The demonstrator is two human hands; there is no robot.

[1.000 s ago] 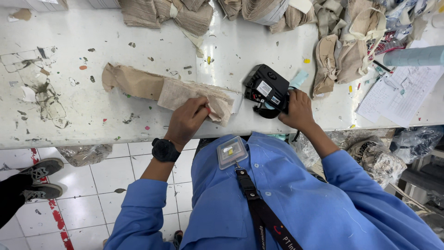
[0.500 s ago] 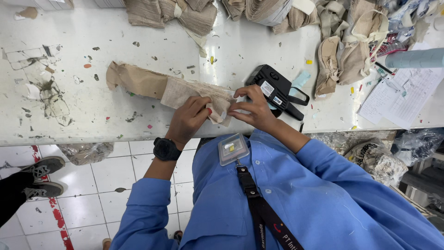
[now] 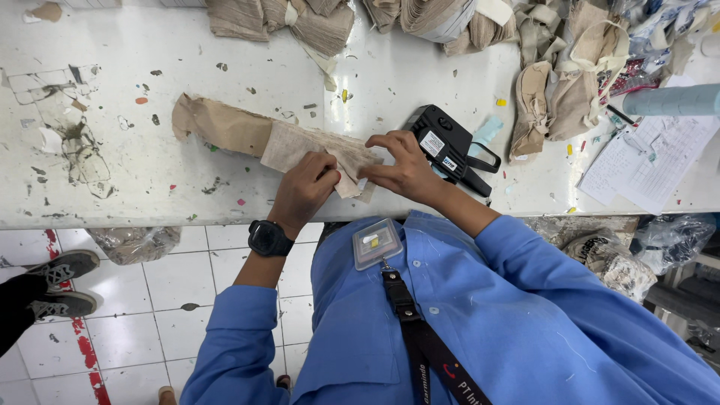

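View from above, as we look down on a worn white surface [image 3: 150,180] flecked with scraps. A beige fabric piece [image 3: 225,127] lies flat near its front edge, one end reaching left and the other end under both hands. The left hand [image 3: 304,191] presses on the paler folded end of the piece, its fingers [image 3: 324,174] curled together and pinching the fabric against the surface. The right hand [image 3: 405,169] rests just beside it, fingers [image 3: 379,144] spread apart and arched, the tips bearing down on the same end; we cannot tell whether anything small is caught beneath them. A black label gun [image 3: 450,146] lies set down on the surface, touching the back of the right hand and held by neither. We judge the work to be midway: the piece is laid out and pinned by both hands, while bundles of similar fabric [image 3: 285,22] along the far edge appear untouched. A sheet of paper [image 3: 649,161] lies well apart at right, and a black wristwatch [image 3: 268,238] sits on the left wrist.
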